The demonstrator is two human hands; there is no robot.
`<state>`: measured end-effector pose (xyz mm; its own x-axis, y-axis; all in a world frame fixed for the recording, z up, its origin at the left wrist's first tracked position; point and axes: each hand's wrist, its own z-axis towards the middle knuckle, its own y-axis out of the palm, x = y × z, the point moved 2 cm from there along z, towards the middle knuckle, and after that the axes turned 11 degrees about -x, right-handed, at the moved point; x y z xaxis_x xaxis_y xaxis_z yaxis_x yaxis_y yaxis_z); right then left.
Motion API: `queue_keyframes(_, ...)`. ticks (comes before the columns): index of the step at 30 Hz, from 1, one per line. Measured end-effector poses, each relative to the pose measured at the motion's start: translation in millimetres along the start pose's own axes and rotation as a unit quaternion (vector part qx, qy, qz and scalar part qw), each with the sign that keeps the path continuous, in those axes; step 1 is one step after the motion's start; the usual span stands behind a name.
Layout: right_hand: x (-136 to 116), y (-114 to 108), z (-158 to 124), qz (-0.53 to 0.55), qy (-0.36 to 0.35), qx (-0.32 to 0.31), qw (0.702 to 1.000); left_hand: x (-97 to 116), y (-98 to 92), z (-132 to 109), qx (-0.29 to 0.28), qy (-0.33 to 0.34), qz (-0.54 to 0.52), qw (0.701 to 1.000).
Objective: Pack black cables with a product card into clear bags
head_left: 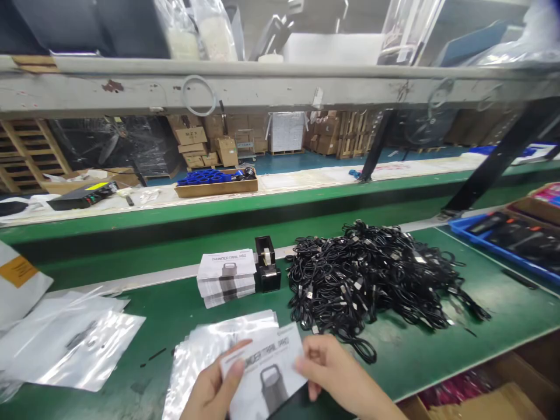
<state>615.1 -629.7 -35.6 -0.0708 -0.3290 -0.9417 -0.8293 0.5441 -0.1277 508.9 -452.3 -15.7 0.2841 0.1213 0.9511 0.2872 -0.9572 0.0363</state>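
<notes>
A white printed instruction booklet (270, 373) with "Thunder Trail Pro" and a picture of a speaker-like device is in front of me. My left hand (214, 385) pinches its left edge, thumb on top. At its right edge, the thumb and bent fingers of my right hand (326, 370) close on the paper. Something dark shows below the booklet, too hidden to name. Behind the left hand lies a pile of silvery clear plastic bags (186, 356). A stack of the same booklets (226, 277) stands farther back, beside a black tape dispenser (268, 265).
A large heap of coiled black cables (371, 280) covers the middle right of the green table (476, 280). More plastic bags (87, 344) lie at left. A blue tray (516, 245) of black items sits at far right. Above, a shelf beam (262, 87) crosses the view.
</notes>
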Motion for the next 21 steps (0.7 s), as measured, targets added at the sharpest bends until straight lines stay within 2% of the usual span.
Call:
queue_keyframes(2, 16.1, -19.2, -8.1, 0.051, 0.023, 0.041, 0.998, -1.3, 10.8, 11.6, 0.027, 0.021, 0.012, 0.999)
queue_keyframes(5, 37.4, -39.8, -23.4, 0.035, 0.049, 0.100, 0.993, -9.1, 21.3, 25.3, 0.029, 0.052, 0.151, 0.987)
queue_keyframes(8, 48.2, -46.3, -36.0, -0.032, 0.053, 0.105, 0.993, -18.2, 22.1, 30.4, 0.026, 0.064, 0.315, 0.947)
queue_keyframes(10, 48.6, -45.4, -40.0, -0.046, 0.047, 0.096, 0.993, -22.1, 17.7, 31.1, 0.030, 0.060, 0.380, 0.922)
queue_keyframes(15, 40.1, -40.6, -37.9, 0.021, 0.040, 0.088, 0.995, -22.7, 5.1, 34.5, 0.055, 0.030, 0.440, 0.896)
queue_keyframes(21, 35.8, -33.9, -33.1, 0.075, 0.031, 0.087, 0.993, -21.9, 4.0, 36.4, 0.049, 0.025, 0.455, 0.889)
